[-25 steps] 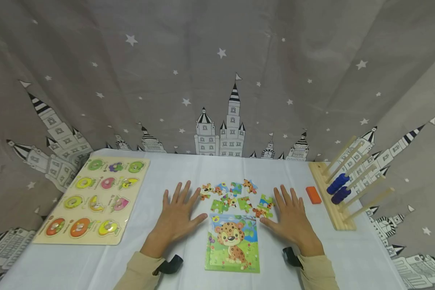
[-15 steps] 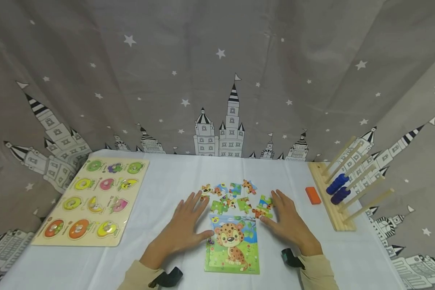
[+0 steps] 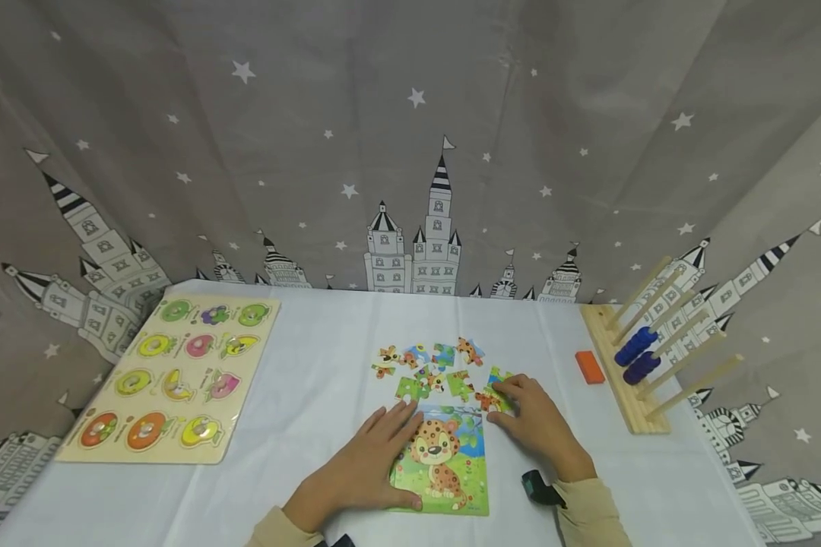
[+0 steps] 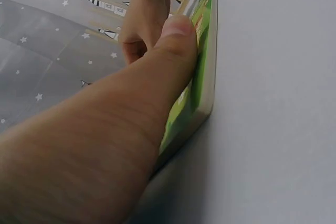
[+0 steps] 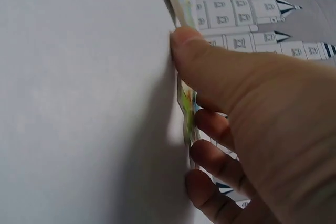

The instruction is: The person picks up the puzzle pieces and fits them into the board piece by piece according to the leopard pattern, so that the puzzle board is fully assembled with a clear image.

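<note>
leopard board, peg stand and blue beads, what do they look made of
Leopard board: probably wood or fibreboard with a smooth printed face; its thick, pale edge shows in the left wrist view. Peg stand: likely bare wood, pale tan and matte. Blue beads: painted wood or plastic; even colour alone leaves it open.

Fruit board at left; orange block near pegged rack with, apparently, blue rings.

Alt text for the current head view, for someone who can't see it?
A person's left hand lies over the left side of a leopard picture board; the right hand is at the rightmost loose puzzle pieces beyond it. To the left lies a fruit board; to the right, an orange block and a wooden peg stand.
</note>
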Tool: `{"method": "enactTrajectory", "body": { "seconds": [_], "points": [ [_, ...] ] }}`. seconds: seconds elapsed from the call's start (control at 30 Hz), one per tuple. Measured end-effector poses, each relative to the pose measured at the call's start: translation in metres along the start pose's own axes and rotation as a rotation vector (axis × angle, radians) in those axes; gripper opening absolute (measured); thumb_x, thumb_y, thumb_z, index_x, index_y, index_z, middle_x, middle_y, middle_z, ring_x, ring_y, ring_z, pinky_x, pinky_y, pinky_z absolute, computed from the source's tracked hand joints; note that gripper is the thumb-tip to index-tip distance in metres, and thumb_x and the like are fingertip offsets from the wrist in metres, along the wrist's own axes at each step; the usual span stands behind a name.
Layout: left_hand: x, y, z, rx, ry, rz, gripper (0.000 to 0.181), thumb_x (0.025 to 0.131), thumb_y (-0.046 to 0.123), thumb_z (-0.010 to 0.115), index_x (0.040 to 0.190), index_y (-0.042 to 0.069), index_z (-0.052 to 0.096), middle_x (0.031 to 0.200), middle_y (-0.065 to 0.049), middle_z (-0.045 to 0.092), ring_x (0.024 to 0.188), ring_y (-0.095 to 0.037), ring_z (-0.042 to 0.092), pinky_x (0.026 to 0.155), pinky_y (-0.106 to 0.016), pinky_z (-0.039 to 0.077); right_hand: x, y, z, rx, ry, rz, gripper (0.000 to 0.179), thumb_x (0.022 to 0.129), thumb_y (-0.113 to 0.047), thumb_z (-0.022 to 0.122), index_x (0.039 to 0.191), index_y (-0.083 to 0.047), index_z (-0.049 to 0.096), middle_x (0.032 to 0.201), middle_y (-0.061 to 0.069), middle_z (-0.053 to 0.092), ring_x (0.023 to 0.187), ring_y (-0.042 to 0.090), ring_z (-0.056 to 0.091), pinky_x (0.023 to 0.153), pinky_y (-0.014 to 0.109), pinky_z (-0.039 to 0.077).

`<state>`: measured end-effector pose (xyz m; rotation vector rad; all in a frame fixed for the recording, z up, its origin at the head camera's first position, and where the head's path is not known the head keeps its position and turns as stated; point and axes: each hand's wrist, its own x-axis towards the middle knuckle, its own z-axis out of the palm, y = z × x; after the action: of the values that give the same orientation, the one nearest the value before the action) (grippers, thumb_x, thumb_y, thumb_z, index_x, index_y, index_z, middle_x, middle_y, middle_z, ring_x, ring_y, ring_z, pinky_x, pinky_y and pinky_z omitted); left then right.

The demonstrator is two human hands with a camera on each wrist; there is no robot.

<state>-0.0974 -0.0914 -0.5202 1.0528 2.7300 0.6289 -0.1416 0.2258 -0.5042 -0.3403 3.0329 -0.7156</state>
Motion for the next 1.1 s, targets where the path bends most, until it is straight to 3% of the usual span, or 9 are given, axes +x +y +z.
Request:
{"method": "enactTrajectory", "body": {
  "seconds": [0.33, 0.43, 0.57, 0.67, 0.83, 0.97, 1.1],
  "points": [
    [0.0, 0.002, 0.001, 0.046, -0.038, -0.026, 0.122, 0.076, 0.088, 0.059, 0.165, 0.013, 0.02, 0.173, -0.007, 0.012, 0.16, -0.028, 0.014, 0.128, -0.053, 0.019, 0.003, -0.015, -0.001, 0.021, -0.051, 0.058, 0.052, 0.086, -0.023, 0.083, 0.131, -0.005, 0.067, 0.118, 0.009, 0.067, 0.104, 0.021, 0.062, 0.093, 0.044, 0.053],
    [0.001, 0.002, 0.001, 0.046, -0.039, -0.025, 0.123, 0.075, 0.088, 0.059, 0.165, 0.014, 0.02, 0.173, -0.006, 0.012, 0.16, -0.027, 0.013, 0.128, -0.053, 0.019, 0.005, -0.015, -0.001, 0.033, -0.063, 0.081, 0.051, 0.085, -0.023, 0.084, 0.13, -0.006, 0.067, 0.109, 0.006, 0.065, 0.093, 0.018, 0.058, 0.085, 0.038, 0.052],
    [0.001, 0.002, 0.0, 0.045, -0.035, -0.02, 0.122, 0.075, 0.087, 0.06, 0.164, 0.014, 0.021, 0.173, -0.007, 0.013, 0.16, -0.028, 0.014, 0.128, -0.054, 0.02, 0.005, -0.014, -0.003, 0.074, -0.067, 0.081, 0.037, 0.085, -0.019, 0.084, 0.12, -0.012, 0.072, 0.089, 0.001, 0.054, 0.078, 0.014, 0.045, 0.069, 0.029, 0.039],
    [0.0, 0.002, -0.001, 0.046, -0.022, -0.015, 0.122, 0.075, 0.086, 0.061, 0.164, 0.012, 0.023, 0.173, -0.008, 0.015, 0.16, -0.03, 0.017, 0.127, -0.055, 0.022, 0.004, -0.012, -0.005, 0.112, -0.051, 0.064, 0.021, 0.089, -0.019, 0.08, 0.108, -0.015, 0.074, 0.082, -0.002, 0.05, 0.074, 0.012, 0.043, 0.065, 0.026, 0.035],
    [0.0, 0.002, 0.0, 0.038, -0.023, -0.019, 0.121, 0.075, 0.087, 0.061, 0.164, 0.012, 0.024, 0.173, -0.008, 0.015, 0.16, -0.03, 0.016, 0.127, -0.055, 0.021, 0.0, -0.008, -0.012, 0.206, -0.048, 0.106, 0.007, 0.094, -0.019, 0.074, 0.097, -0.014, 0.071, 0.078, -0.005, 0.06, 0.07, 0.01, 0.048, 0.064, 0.024, 0.038],
    [0.0, 0.001, 0.001, 0.036, -0.021, -0.02, 0.121, 0.075, 0.086, 0.061, 0.164, 0.012, 0.024, 0.173, -0.008, 0.015, 0.16, -0.029, 0.016, 0.127, -0.055, 0.021, -0.005, -0.007, -0.018, 0.3, -0.066, 0.189, 0.011, 0.097, -0.018, 0.07, 0.102, -0.011, 0.064, 0.083, -0.001, 0.066, 0.066, 0.01, 0.052, 0.059, 0.023, 0.041],
    [0.0, 0.001, 0.001, 0.03, -0.019, -0.02, 0.121, 0.075, 0.085, 0.063, 0.163, 0.012, 0.025, 0.173, -0.008, 0.016, 0.16, -0.03, 0.017, 0.127, -0.055, 0.022, -0.01, -0.011, -0.02, 0.394, -0.095, 0.212, 0.027, 0.099, -0.019, 0.068, 0.125, -0.011, 0.063, 0.102, 0.007, 0.063, 0.059, 0.008, 0.046, 0.053, 0.022, 0.039]
  ]
}}
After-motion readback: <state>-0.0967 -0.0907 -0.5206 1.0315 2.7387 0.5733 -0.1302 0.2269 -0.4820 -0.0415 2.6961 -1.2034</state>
